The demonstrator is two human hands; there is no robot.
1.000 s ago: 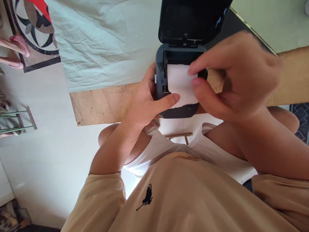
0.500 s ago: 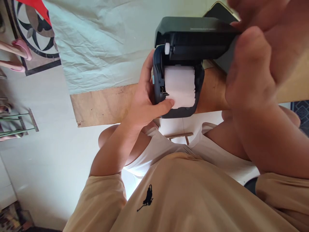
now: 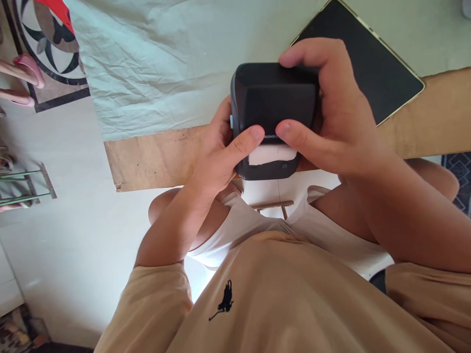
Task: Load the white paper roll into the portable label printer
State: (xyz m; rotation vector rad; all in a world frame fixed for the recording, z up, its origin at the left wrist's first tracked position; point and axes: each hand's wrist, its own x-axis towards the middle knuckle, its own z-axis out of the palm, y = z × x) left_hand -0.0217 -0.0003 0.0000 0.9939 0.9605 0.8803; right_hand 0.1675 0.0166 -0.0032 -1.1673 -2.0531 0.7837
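A small black label printer (image 3: pixel 275 105) is held between both hands near the table's front edge, its lid down. White label paper (image 3: pixel 272 154) sticks out of the slot below the lid. My left hand (image 3: pixel 224 152) wraps round the printer's left side, with the thumb on the lid's front edge. On the other side, my right hand (image 3: pixel 338 113) grips the lid, its thumb pressing near the printed lettering and its index finger over the back edge. The remaining fingers of both hands are largely hidden behind the printer.
A dark tablet (image 3: pixel 382 63) with a gold rim lies to the right, close to my right hand. The wooden table (image 3: pixel 158 157) is partly covered by a pale green cloth (image 3: pixel 147 73). On the floor at left stands a green-barred rack (image 3: pixel 25 184). Another person's pink-shod feet (image 3: pixel 31 71) show at upper left.
The printer's lid has swung down over the paper roll, which was exposed before. My right hand has come down and left onto the lid, leaving the tablet in view. My left hand stays in place.
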